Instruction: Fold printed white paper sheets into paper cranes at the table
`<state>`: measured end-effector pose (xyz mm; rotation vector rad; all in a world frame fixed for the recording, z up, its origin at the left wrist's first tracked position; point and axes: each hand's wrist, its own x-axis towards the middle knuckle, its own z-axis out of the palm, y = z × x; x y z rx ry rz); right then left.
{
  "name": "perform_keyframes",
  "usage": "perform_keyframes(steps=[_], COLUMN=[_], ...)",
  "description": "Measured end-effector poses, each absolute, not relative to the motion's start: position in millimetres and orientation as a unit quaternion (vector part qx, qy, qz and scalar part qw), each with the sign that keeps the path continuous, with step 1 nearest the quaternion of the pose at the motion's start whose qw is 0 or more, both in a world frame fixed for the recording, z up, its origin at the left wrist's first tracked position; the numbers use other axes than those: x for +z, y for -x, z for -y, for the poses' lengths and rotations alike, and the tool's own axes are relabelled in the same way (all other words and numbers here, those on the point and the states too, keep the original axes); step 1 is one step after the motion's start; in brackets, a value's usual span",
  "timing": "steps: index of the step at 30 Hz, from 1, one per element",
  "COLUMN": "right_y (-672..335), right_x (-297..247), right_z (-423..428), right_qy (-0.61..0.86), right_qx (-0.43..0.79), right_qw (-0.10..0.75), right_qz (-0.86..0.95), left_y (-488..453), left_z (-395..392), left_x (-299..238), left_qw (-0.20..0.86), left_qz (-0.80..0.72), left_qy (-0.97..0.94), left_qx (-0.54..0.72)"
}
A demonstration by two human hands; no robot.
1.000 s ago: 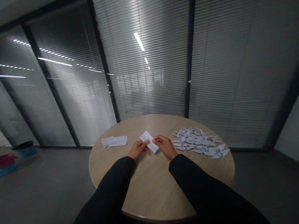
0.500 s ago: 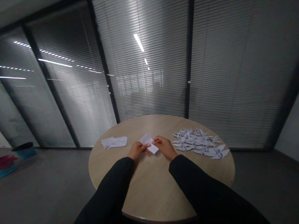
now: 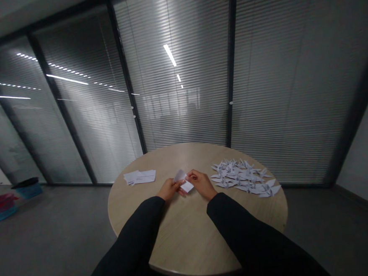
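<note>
A small sheet of white paper, creased across its middle, is held up over the round wooden table. My left hand grips its left side, thumb on top and fingers underneath. With thumb and fingertips closed, my right hand pinches the paper's right upper edge. Part of the sheet is hidden behind my fingers. To the right lies a spread pile of folded white paper cranes. Several flat white paper sheets lie overlapping at the left.
The round table has a pale wood top. Behind it stands a glass partition with blinds and dark frames. On the floor at far left are a red and blue tub and a black and blue tub.
My right hand has shifted slightly left along the paper's upper edge, and the sheet is tilted and bent a little more. My left hand keeps its hold. The view has moved slightly.
</note>
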<state>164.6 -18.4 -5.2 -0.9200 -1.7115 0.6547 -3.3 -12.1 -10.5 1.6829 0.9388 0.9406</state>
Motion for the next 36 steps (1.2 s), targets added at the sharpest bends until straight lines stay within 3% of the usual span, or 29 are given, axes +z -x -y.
perform_keyframes(steps=[28, 36], right_y=[-164.5, -163.8], right_x=[-1.8, -1.7], right_z=[19.1, 19.5], right_qy=[0.382, 0.384], right_qx=[0.254, 0.258], right_qw=[0.551, 0.547], right_qz=[0.697, 0.698], left_y=[-2.2, -0.8], left_z=[15.6, 25.6], left_x=[-8.3, 1.8], left_qw=[0.568, 0.524], left_qz=[-0.359, -0.379], left_qy=[-0.648, -0.687], left_qx=[0.358, 0.332])
